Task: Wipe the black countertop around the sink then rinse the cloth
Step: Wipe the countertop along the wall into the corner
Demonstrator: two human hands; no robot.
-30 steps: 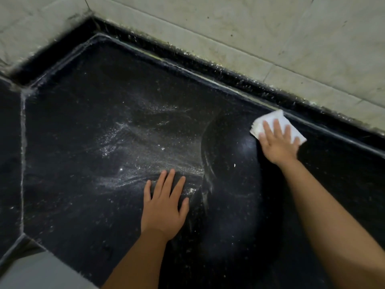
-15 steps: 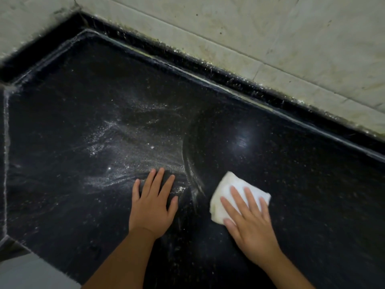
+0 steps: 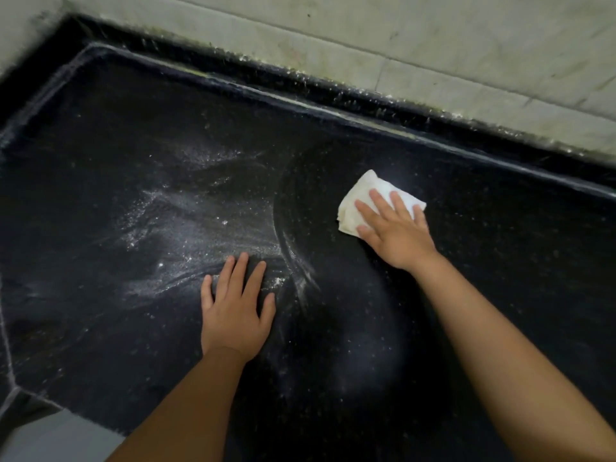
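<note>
Across nearly the whole head view I see the black desk (image 3: 433, 311), its stone speckled and bounded at the back by a dark raised edge under a pale tiled wall (image 3: 433, 38). Left of centre a broad smear of white powder (image 3: 186, 235) spreads over the surface, ending in a curved streak. My 2 hands lie well apart. My right hand (image 3: 396, 233) presses flat, fingers straight and spread, on the folded white cloth (image 3: 358, 201), which sits on the desk right of the powder. My left hand (image 3: 235, 311) rests palm down on the desk with fingers extended, fingertips at the powder's edge, holding nothing.
</note>
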